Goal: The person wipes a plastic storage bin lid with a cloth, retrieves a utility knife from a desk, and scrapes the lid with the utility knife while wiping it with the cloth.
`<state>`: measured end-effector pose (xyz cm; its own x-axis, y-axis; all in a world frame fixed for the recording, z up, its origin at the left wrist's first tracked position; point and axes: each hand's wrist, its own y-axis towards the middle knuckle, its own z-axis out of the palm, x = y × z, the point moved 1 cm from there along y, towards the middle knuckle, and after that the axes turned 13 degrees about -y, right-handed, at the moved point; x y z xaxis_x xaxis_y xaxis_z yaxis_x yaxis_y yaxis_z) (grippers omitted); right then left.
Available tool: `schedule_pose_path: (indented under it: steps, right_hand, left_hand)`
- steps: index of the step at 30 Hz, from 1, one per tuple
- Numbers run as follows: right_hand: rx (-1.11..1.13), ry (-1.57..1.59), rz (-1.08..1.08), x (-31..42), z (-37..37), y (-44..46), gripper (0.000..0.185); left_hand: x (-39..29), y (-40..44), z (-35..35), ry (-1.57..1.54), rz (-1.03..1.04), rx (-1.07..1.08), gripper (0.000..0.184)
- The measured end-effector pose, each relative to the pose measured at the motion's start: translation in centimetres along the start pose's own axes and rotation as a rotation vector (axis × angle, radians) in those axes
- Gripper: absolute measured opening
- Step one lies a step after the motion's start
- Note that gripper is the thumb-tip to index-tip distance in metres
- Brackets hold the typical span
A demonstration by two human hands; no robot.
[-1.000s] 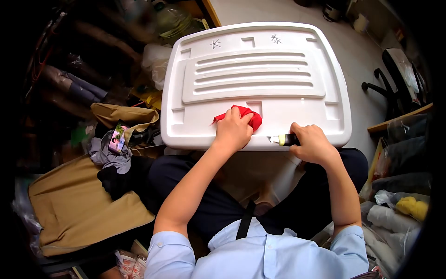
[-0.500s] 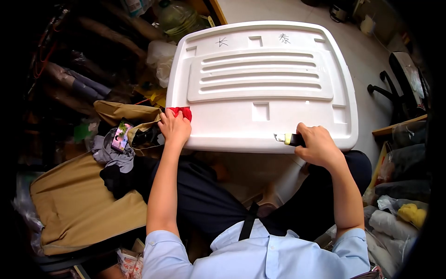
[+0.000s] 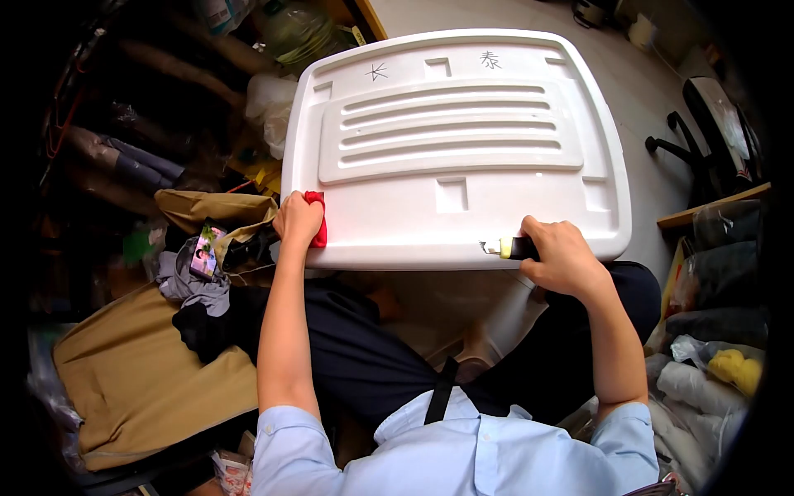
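Note:
My left hand [image 3: 298,219] is closed around a bunched red cloth [image 3: 318,223] at the left front corner of the white plastic lid [image 3: 496,200]. Near the lid's front right edge, my right hand [image 3: 564,255] grips a black-handled tool [image 3: 521,248] with a yellow collar and a short metal tip. The tip points left, just above or on the lid, close to a small dark mark; whether it touches I cannot tell. Two handwritten characters show along the lid's far side.
Tan fabric [image 3: 157,364] is draped at the left, with a lit phone [image 3: 207,250] on grey cloth [image 3: 194,285] beside it. Bagged bundles [image 3: 703,397] lie at the right, below a wooden edge [image 3: 715,205]. A black chair base [image 3: 682,145] stands on the floor.
My left hand has curled more tightly and turned, with the red cloth now hanging from its right side. My right hand keeps its grip on the tool. The view has shifted slightly.

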<state>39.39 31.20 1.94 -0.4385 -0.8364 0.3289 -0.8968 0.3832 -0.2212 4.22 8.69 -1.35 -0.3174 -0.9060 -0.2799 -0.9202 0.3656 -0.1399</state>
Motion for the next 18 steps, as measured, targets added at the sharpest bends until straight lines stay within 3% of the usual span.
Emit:
schedule_pose_path:
  steps: [2,4,11,13,15,18]
  right_hand:
    - [-0.025,-0.021,-0.027,0.1,0.0,0.0,0.025]
    - [0.04,-0.041,0.015,0.4,-0.5,0.3,0.028]
    - [0.056,-0.04,0.066,0.2,-0.4,0.5,0.032]
    - [0.028,-0.02,0.103,0.1,-0.5,0.4,0.032]
    - [-0.004,0.01,0.143,-0.1,-0.7,0.4,0.032]
    - [-0.071,-0.065,0.195,-0.9,-0.7,0.3,0.026]
  left_hand:
    - [1.5,-0.3,0.3,-0.028,0.033,0.003,0.037]
    - [2.8,-0.4,1.0,-0.118,0.207,-0.019,0.032]
    - [1.5,-1.8,-0.7,-0.071,0.252,0.126,0.026]
    - [0.0,-3.7,-0.9,0.025,0.198,0.074,0.021]
    - [1.5,-3.7,0.6,0.139,0.35,-0.036,0.024]
    - [2.4,-3.7,1.1,0.005,0.329,-0.125,0.026]
